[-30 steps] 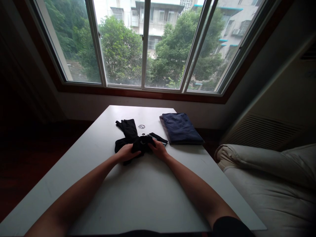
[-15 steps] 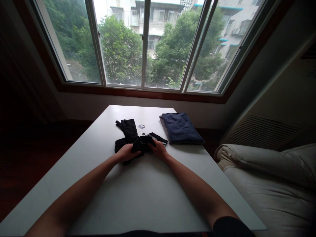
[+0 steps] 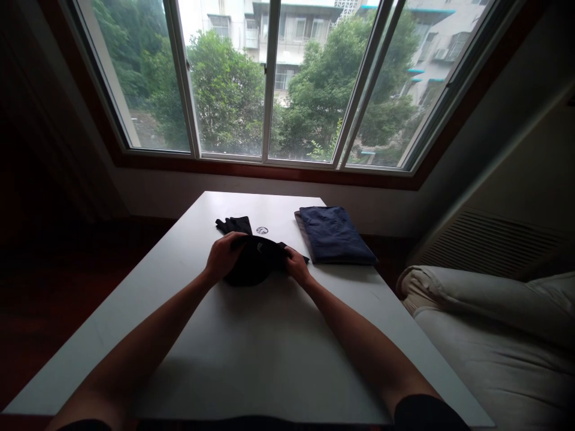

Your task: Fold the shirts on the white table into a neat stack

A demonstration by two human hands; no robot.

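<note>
A black cap-like item with a small grey mark is stretched between my hands over the white table. My left hand is closed on its upper left edge. On the opposite edge, the fingers of my right hand grip it too. Just beyond it lies a black glove, partly covered by the cap-like item. A dark strip of cloth shows beside my right hand, mostly hidden.
Folded navy cloth lies on a greyish layer at the table's far right. A round printed mark is on the white table. To the right stands a pale padded sofa. A window is beyond the table.
The black cap-like item was bunched up low between my hands and is now spread into a rounded shape. My left hand has moved up and away from the table surface.
</note>
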